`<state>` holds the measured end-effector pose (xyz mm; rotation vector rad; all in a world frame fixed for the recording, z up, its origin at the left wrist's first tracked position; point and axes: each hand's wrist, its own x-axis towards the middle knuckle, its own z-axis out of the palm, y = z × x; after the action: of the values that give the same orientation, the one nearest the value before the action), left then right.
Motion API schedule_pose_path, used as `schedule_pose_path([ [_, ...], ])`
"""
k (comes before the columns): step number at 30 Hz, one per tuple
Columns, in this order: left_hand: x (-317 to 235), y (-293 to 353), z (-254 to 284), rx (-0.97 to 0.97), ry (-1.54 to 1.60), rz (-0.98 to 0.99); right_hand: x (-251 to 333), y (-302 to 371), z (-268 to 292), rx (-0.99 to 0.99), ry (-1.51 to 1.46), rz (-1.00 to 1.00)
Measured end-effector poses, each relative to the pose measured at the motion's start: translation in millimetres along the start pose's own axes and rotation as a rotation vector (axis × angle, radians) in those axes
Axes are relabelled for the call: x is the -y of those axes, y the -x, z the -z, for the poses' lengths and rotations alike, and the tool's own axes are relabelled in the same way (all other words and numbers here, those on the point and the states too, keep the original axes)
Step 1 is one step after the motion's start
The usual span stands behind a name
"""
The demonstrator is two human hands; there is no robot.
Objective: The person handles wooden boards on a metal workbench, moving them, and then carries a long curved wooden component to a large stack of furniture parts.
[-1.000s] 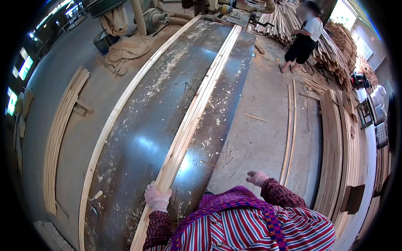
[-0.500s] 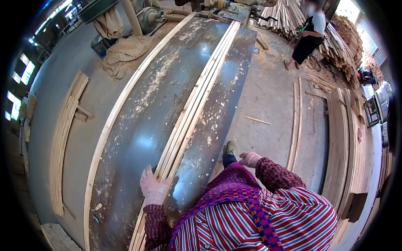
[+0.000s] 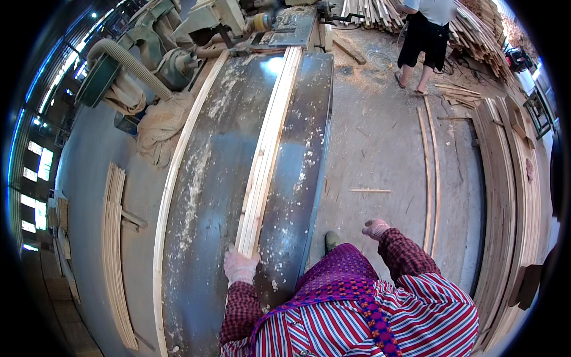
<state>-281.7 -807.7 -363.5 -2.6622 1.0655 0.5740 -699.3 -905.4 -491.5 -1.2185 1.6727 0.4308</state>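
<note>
Ahead of you, strips [image 3: 267, 160] run lengthwise on the surface [image 3: 208, 262] toward its far edge, before the machine [image 3: 288, 33]; a plank [image 3: 171, 184] lines the left edge, stacked boards [image 3: 499, 196] lie beyond the right.

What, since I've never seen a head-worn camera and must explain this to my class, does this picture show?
There is no robot here: a person is working by hand. The camera sits on their head, looking down, and its fisheye lens bends straight edges. The striped clothing at the bottom is their own.

The left hand, in a pinkish glove, is on a bundle of long pale wood strips; how tightly it grips is hard to tell. The right hand, also gloved, hangs above the floor, with nothing visible in it.

The strips lie along a dark table scattered with shavings. A single strip runs along its left edge, and a machine stands at the far end.
</note>
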Motion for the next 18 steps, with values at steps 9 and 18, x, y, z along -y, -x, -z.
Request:
schedule_pose_path([
  [9, 6.0, -4.3, -11.8, -0.161, 0.001, -0.077, -8.7, -8.9, -5.4, 0.040, 0.092, 0.050],
  [18, 7.9, 13.4, -0.1, -0.274, 0.126, -0.073, 50.7, 63.2, 25.3, -0.152, 0.081, 0.243],
])
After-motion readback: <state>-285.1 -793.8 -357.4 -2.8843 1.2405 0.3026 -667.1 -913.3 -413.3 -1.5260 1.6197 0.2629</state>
